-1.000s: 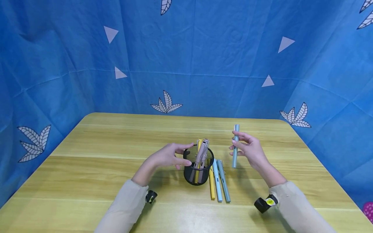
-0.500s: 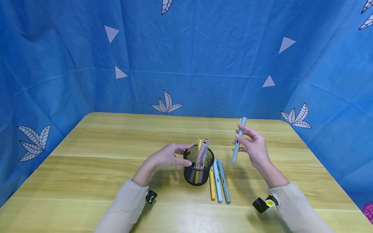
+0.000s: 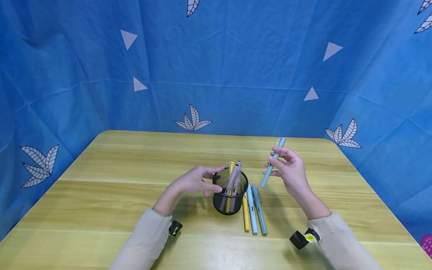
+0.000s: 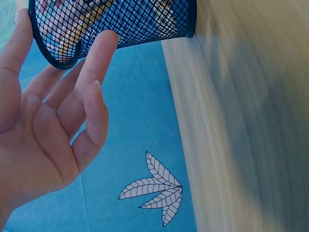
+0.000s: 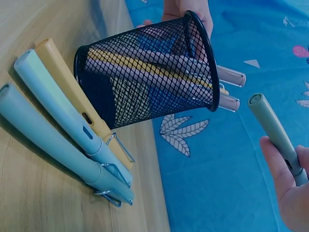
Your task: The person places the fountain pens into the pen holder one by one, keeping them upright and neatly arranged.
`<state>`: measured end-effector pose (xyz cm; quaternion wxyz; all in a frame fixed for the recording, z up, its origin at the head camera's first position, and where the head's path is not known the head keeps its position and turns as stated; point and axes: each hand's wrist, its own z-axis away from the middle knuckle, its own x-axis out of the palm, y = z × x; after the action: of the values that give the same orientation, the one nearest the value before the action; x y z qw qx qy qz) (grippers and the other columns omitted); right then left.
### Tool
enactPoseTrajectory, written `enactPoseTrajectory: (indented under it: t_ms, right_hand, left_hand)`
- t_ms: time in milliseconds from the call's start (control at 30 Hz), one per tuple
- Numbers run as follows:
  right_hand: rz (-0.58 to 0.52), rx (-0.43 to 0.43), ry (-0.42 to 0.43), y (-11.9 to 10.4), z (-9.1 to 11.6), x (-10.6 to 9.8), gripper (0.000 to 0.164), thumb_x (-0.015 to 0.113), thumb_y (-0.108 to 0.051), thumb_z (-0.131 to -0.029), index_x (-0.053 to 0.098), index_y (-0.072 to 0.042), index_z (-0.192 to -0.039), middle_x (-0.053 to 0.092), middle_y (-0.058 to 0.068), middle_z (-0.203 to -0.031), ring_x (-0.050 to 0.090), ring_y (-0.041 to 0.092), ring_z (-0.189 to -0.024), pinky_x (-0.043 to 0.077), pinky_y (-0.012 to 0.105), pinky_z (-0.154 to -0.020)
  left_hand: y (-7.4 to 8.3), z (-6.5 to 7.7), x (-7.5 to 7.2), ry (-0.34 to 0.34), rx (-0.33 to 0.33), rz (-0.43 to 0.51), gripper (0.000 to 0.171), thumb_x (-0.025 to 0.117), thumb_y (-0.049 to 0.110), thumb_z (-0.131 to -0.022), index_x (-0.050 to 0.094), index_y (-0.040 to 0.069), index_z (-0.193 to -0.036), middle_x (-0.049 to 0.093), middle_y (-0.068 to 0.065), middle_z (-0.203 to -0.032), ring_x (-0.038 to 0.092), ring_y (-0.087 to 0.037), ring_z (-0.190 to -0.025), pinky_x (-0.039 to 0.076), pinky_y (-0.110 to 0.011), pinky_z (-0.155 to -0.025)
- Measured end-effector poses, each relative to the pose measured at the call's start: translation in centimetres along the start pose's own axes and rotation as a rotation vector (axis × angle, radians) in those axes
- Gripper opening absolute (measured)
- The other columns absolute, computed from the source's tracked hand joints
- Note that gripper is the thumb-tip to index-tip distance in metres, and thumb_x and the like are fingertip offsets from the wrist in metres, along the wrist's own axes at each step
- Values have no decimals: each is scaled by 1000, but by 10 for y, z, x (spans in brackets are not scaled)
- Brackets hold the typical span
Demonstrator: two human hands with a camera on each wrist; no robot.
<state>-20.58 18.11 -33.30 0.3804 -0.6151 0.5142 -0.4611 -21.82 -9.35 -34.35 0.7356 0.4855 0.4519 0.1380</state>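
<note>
Blue pen was off the table, pinched between thumb and fingers of the right hand, held up to the right of the cup. Change over the last second: it had been almost upright, then the right hand raised it a bit and tipped it, and by this moment it slanted more, lower end swung toward the cup, clip end up and away. From where I stood that end was near the cup but apart from it, so: picked up, not placed. Left hand hadn't budged, fingers loosely spread and resting against the cup's left side and rim; how hard they pressed, couldn't tell. Cup was upright, same spot, holding two grey pens and a yellow one. Just right of it, side by side: long yellow pen, light blue pen, teal pen, none shifted; contact between cup and nearest pen, couldn't tell. Only the right hand and its pen had moved, which I judged a mid-carry step.
</note>
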Motion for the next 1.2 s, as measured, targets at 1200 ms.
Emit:
enactPoseTrajectory:
  t_ms: [1200]
  right_hand:
    - [-2, -342, -43, 20, 6, 24, 16, 56, 7, -84, 53, 1, -98, 54, 11, -85, 63, 18, -69, 51, 35, -62]
  left_hand:
    - [-1, 1, 1, 8, 1, -1, 68, 69, 27, -79, 35, 26, -138, 32, -4, -141, 62, -30, -65, 32, -43, -96]
